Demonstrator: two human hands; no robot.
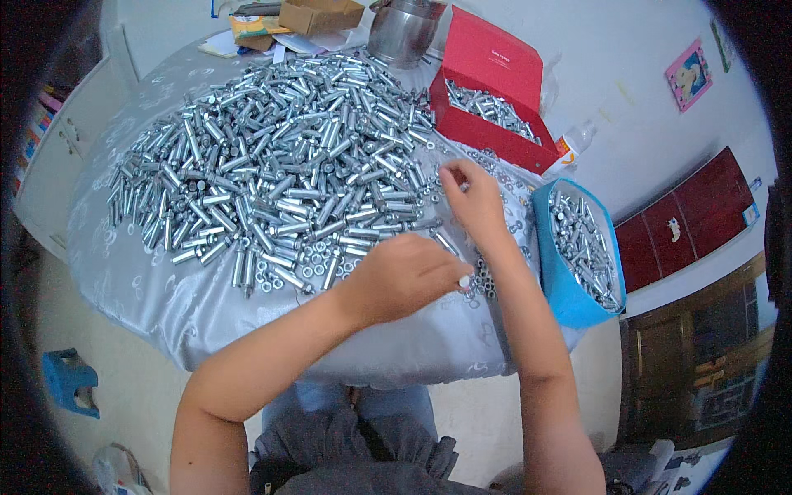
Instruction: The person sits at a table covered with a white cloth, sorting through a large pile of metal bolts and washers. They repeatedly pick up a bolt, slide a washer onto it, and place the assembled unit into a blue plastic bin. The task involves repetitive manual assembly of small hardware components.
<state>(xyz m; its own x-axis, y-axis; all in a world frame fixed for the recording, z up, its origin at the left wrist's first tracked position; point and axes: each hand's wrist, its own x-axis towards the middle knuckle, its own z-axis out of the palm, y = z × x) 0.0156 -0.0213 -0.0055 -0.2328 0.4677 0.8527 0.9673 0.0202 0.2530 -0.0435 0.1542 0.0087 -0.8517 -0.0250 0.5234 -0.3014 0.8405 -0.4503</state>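
Note:
A wide heap of silver expansion bolts [272, 148] covers much of the table. My left hand [400, 279] is closed at the heap's near right edge, and a round metal bolt end [464, 282] shows beside its fingers. Farther right, my right hand [477, 205] has its thumb and forefinger curled together over scattered washers and nuts. Whatever those fingertips hold, if anything, is too small to make out. Loose nuts [487, 287] lie between my two forearms, and more nuts [309, 271] sit along the heap's front edge.
At the right edge stands a blue container [577, 307] full of bolts. Behind it are an open red box [495, 140] with bolts inside and a plastic bottle [580, 136]. A metal pot [404, 33] and a cardboard box [320, 15] stand at the back. A blue stool [70, 381] is on the floor.

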